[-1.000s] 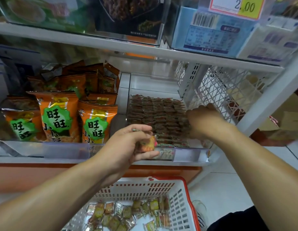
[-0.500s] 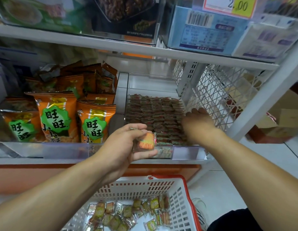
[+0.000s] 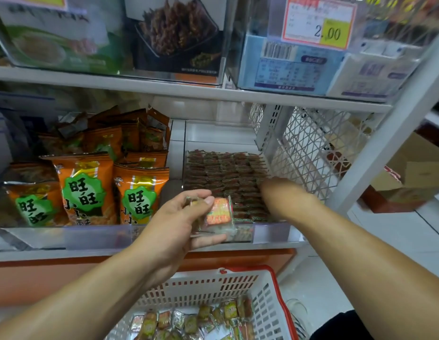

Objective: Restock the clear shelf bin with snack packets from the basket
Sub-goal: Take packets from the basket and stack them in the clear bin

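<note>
Fingers of the left hand (image 3: 174, 224) are curling round a small stack of snack packets (image 3: 217, 213), thumb pinching on top, just in front of the clear shelf bin (image 3: 270, 233). Over the rows of packets (image 3: 223, 177) in that bin, the right hand (image 3: 279, 192) is reaching down; its fingers are lying hidden behind the wrist, so I cannot tell their state. Below, more loose packets (image 3: 189, 322) are sitting in the white basket (image 3: 265, 307) with its red rim. Orange snack bags (image 3: 86, 190) are standing just left of the bin.
</note>
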Action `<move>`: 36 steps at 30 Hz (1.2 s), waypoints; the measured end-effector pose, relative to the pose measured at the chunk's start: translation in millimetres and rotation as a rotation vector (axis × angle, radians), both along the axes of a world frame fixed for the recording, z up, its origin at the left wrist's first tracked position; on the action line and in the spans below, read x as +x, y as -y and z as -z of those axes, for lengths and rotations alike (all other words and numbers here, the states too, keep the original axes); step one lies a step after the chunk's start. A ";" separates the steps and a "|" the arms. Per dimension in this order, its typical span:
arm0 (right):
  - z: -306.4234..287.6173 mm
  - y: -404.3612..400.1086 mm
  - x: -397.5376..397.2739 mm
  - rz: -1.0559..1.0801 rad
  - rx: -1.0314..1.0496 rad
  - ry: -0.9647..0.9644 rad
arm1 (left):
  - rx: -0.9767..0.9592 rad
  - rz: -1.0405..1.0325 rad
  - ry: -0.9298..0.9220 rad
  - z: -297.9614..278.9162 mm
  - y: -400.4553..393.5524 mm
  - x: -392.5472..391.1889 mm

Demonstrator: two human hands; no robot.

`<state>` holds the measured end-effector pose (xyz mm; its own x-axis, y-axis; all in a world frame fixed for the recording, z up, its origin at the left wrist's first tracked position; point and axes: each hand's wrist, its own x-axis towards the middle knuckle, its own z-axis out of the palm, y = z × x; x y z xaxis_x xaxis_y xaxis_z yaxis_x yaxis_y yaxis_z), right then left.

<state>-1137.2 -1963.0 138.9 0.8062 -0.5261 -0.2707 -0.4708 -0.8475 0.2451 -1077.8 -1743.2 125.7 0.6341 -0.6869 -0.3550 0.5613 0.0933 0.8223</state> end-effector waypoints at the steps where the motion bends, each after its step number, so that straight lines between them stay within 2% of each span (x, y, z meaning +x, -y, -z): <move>1: -7.6 -2.6 -0.8 -0.027 -0.019 0.091 | 0.006 -0.002 0.024 -0.4 -1.1 0.5; 2: -13.0 -6.7 -3.0 -0.060 0.013 0.252 | 0.011 -0.008 0.045 -1.0 -2.2 0.8; 3: -16.6 -13.6 -7.3 -0.052 0.164 0.449 | 0.012 -0.015 0.061 -1.7 -3.0 0.9; 4: -19.2 -24.5 -13.6 0.006 0.464 0.654 | 0.006 -0.020 0.072 -2.6 -3.8 0.6; 5: -21.3 -37.6 -21.0 0.090 0.844 0.768 | -0.006 -0.018 0.081 -3.2 -4.3 0.2; 6: -18.9 -48.2 -28.0 0.153 1.145 0.785 | -0.020 -0.012 0.089 -4.1 -4.8 -0.6; 7: -14.3 -56.2 -34.2 0.156 1.293 0.766 | -0.032 -0.002 0.098 -5.1 -4.9 -1.8; 9: -5.3 -65.6 -40.6 0.034 1.299 0.773 | -0.051 0.011 0.102 -6.9 -4.9 -4.2; 11: -5.1 -64.3 -40.5 -0.056 1.177 0.917 | -0.062 0.003 0.058 -7.9 -5.2 -4.6; 14: -12.7 -57.3 -42.6 -0.175 1.106 1.123 | -0.085 0.023 -0.115 -10.7 -6.3 -2.9; 17: -9.7 -60.3 -44.3 -0.276 1.167 1.120 | -0.117 0.076 -0.185 -12.2 -7.5 -2.3; 22: -6.9 -63.2 -42.3 -0.184 1.134 1.063 | -0.122 0.105 -0.086 -11.6 -8.3 -5.5; 26: -13.7 -60.9 -43.2 -0.016 1.328 0.976 | -0.108 0.053 -0.068 -11.3 -8.0 -3.9; 30: -11.3 -64.1 -45.7 -0.102 1.204 0.869 | -0.064 0.090 -0.007 -11.1 -8.7 -5.1; 36: -20.3 -47.2 -47.9 -0.014 1.396 0.985 | -0.122 0.050 -0.155 -14.9 -10.9 -1.1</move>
